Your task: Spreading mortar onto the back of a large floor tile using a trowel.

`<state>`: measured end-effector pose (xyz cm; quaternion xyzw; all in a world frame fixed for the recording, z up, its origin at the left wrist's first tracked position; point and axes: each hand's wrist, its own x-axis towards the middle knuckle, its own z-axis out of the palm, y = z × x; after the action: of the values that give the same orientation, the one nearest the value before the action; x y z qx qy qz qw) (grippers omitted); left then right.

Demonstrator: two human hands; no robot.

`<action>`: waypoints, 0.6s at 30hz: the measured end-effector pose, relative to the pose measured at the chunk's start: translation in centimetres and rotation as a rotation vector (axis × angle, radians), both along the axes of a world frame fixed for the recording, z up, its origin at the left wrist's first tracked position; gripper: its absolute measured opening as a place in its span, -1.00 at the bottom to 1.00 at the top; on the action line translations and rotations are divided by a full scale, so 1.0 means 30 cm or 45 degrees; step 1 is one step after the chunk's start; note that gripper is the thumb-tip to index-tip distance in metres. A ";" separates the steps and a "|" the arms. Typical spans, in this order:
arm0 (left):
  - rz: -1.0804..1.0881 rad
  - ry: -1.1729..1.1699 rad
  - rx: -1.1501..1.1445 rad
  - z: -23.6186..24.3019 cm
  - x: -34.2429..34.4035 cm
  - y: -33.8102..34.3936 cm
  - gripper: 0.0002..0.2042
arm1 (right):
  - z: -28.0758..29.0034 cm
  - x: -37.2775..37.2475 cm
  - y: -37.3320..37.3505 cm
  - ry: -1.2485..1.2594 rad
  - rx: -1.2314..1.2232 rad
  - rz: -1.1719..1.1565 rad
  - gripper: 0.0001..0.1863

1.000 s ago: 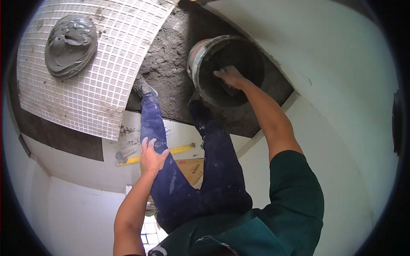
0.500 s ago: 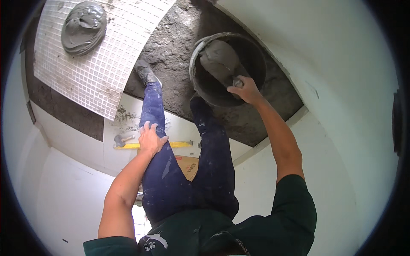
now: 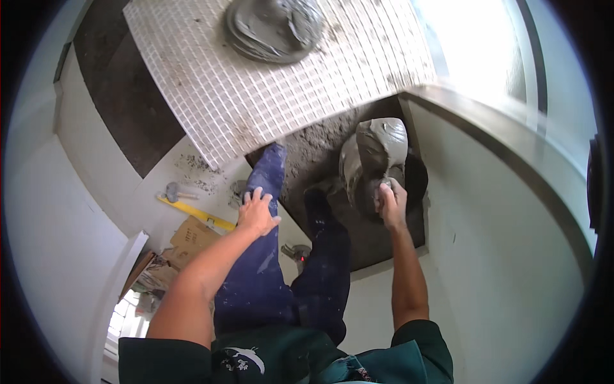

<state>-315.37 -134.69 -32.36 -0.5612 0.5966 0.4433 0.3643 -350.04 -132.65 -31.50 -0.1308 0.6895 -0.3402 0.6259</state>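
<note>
Right hand [image 3: 391,203], fingers clenched on rim of tilted round bucket of grey mortar [image 3: 377,163]; left hand [image 3: 257,213], fingers spread, flat on blue-trousered knee [image 3: 265,192].

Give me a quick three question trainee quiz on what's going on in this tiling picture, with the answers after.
1. True or false: the left hand rests on the person's own knee.
2. What is the right hand gripping? A) the yellow level B) a tool loaded with grey mortar C) a white tile sheet
3. Fill in: the round pile of grey mortar sits on the white ____ tile sheet.

Key
1. True; it lies on the blue trouser leg.
2. B; the lump of mortar is lifted over the bucket.
3. Mosaic.
</note>
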 end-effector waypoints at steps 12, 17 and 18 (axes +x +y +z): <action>0.295 0.191 -0.024 -0.041 0.143 -0.101 -0.32 | -0.234 0.682 -0.885 1.206 -0.508 0.321 -0.79; 0.253 0.116 -0.001 -0.024 0.133 -0.075 -0.31 | -0.022 0.582 -0.477 1.147 -0.473 0.060 -0.77; 0.243 0.101 0.011 -0.029 0.124 -0.072 -0.32 | 0.052 0.538 -0.386 1.085 -0.389 -0.002 -0.71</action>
<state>-311.64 -136.85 -33.22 -0.5959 0.5525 0.5003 0.2988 -333.89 -144.22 -29.94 -0.3496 0.8276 -0.3544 0.2592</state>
